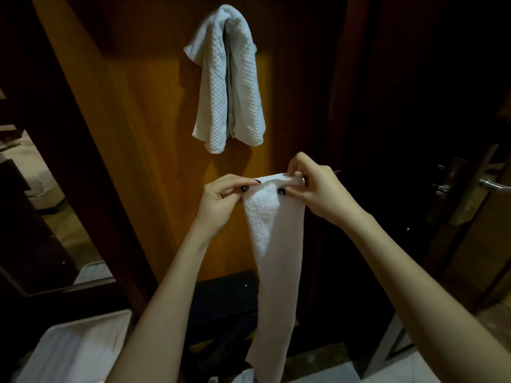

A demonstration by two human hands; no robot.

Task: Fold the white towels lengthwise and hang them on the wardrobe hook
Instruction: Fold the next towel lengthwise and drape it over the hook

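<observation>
HANGING THE TOWELS: A person's left hand (224, 196) and right hand (318, 189) hold a white terry towel (276, 258) up in front of a wooden wardrobe door (143, 139). Each grip pinches a top corner of the cloth between thumb and fingertips. The towel, folded into a narrow strip, hangs straight down from the two hands, and its lower end reaches the bottom edge of the view. Above the hands and well apart from them, a white waffle-weave towel (229, 78) is draped high on the door, its ends hanging down side by side. The hook beneath it is hidden by the fabric. A metal door handle (495, 185) shows at the right edge of the view, and a white rectangular container (74, 344) sits in the lower left corner.
</observation>
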